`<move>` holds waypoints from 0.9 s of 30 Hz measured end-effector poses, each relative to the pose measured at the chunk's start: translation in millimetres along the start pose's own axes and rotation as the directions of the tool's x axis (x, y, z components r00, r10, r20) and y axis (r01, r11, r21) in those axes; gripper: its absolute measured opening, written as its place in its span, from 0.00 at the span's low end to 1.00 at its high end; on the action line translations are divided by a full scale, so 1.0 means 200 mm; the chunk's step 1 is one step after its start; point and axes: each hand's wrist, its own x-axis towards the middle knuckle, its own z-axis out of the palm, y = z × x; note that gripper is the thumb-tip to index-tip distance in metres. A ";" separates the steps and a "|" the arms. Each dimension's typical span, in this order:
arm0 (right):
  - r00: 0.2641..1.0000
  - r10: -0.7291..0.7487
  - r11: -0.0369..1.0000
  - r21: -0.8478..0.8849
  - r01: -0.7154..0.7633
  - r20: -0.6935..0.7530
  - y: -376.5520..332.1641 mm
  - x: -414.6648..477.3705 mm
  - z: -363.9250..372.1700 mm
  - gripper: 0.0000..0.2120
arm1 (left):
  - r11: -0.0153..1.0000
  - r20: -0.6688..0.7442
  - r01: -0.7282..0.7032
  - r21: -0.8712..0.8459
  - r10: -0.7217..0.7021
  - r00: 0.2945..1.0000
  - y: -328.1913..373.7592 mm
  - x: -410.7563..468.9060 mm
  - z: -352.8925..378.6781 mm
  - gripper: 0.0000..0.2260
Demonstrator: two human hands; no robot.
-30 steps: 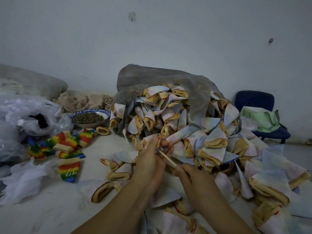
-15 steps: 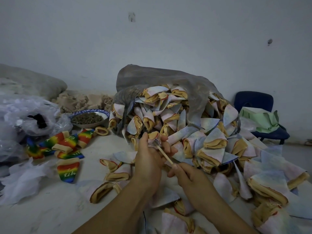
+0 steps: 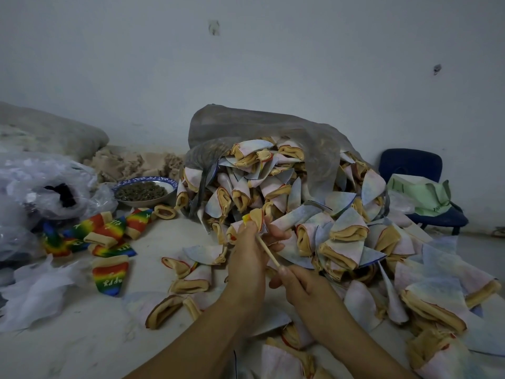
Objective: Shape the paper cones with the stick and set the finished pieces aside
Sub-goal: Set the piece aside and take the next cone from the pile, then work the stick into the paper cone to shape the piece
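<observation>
At far left on a pale work surface [image 3: 82, 343], crumpled clear plastic bags [image 3: 41, 192] and white tissue [image 3: 32, 294] crowd the edge of the view. Rainbow-striped pieces [image 3: 109, 233] lie scattered beside a blue-rimmed bowl [image 3: 142, 202] of dark bits. Bare surface opens at lower left, between the rainbow-striped pieces and the person's forearms, and a few loose cones [image 3: 188, 285] lie along its right border.

At centre, the left hand [image 3: 246, 261] curls its fingers round a paper cone [image 3: 255, 218], held just in front of the heap. The cone's tan-lined mouth faces up and its tip is hidden in the palm. A thin wooden stick [image 3: 269, 251] slants from lower right to upper left, its upper end passing behind the left thumb toward the cone. The right hand [image 3: 303, 288] pinches the stick's lower end between thumb and forefinger, the other fingers folded.

Behind and to the right, a heap of cones [image 3: 344, 228] spills from a grey sack [image 3: 273, 132], pressing close on the right hand and covering the surface out to the right edge. Beyond it, a blue chair [image 3: 410, 165] carries a green bag [image 3: 420, 195] against the wall [image 3: 246, 64].
</observation>
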 end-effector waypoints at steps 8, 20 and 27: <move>0.999 -0.036 0.994 0.108 0.035 0.007 0.00 0.00 0.00 0.15 | 0.989 0.126 0.095 0.114 -0.109 0.986 0.01 0.02 0.02 0.31; 0.990 0.006 0.978 -0.205 -0.035 -0.139 0.10 0.05 -0.16 0.21 | 0.876 -0.076 -0.150 0.459 0.207 0.975 0.04 0.07 -0.13 0.10; 0.952 -0.060 0.965 0.228 0.133 -0.302 -0.05 0.02 -0.15 0.13 | 0.516 0.470 -0.461 0.722 0.124 0.874 -0.03 -0.08 -0.06 0.04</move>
